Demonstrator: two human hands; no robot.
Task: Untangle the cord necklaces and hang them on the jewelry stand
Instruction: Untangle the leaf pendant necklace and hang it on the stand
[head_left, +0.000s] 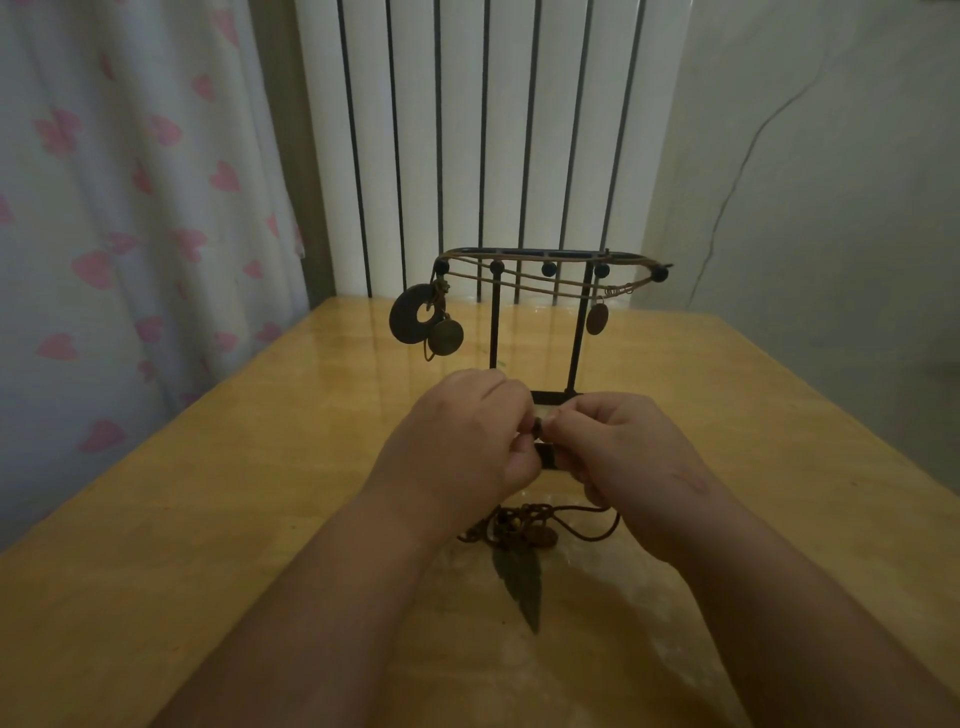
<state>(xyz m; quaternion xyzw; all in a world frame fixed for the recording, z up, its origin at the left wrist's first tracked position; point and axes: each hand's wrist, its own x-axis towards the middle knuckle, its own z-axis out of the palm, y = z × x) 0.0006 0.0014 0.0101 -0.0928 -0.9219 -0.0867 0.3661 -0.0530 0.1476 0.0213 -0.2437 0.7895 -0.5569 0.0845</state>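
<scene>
Our left hand (467, 431) and right hand (618, 452) pinch a dark cord (537, 427), tangled necklaces (519, 525) beneath, jewelry stand (493, 332) behind

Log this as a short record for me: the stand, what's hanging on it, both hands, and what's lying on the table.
stand: jewelry stand upright on table
hanging: ring pendant, round pendant at left; oval pendant at right
left hand: pinches small dark cord piece
right hand: pinches the same piece
on table: tangled cords with leaf pendant, near the hands
</scene>
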